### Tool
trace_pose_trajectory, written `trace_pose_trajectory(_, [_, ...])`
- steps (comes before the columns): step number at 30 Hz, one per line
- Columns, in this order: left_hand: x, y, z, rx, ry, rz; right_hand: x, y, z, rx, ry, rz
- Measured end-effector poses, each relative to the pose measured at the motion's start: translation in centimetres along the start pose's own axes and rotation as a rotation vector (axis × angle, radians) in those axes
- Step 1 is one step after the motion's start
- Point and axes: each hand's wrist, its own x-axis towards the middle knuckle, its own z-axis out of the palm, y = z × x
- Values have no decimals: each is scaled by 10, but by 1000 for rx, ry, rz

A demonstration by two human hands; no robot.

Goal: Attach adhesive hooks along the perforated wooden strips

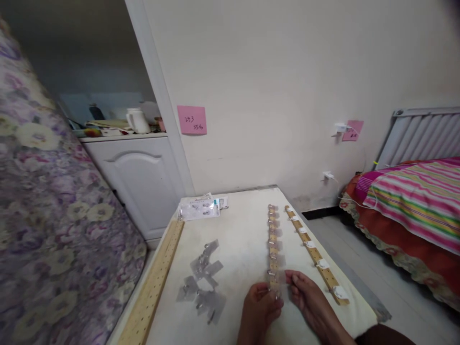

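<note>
Both my hands meet at the near end of a narrow wooden strip (pixel 273 239) that lies lengthwise on the white table (pixel 244 211) and carries a row of clear hooks. My left hand (pixel 259 306) has its fingers curled at the strip's near end. My right hand (pixel 305 294) pinches a small clear hook (pixel 281 277) right beside the strip. A second wooden strip (pixel 316 256) with several white hooks lies parallel to the right, just past my right hand.
Loose clear hooks (pixel 204 280) lie scattered left of my hands. Plastic packets (pixel 199 208) sit at the table's far left. A pegboard plank (pixel 154 282) lines the left edge, with a floral mattress (pixel 53 215) beyond. A white cabinet (pixel 140 182) and a bed (pixel 413 206) stand around.
</note>
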Motion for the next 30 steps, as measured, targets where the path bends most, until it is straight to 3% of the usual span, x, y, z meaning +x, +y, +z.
trace_pose_trajectory(11, [-15,23,-3,-45,23,-2,28,-1,21,171,-251,392])
trace_pose_trajectory(18, [-26,25,-12,12,14,30,28,15,35,140,-424,389])
trace_pose_trajectory(22, [-28,24,-21,80,-6,71,26,22,36,114,-447,373])
trace_pose_trajectory(27, [-43,28,-30,352,50,210,28,39,37,140,-403,334])
trace_pose_trajectory(30, [-59,33,-37,596,174,333,25,55,48,117,-384,340])
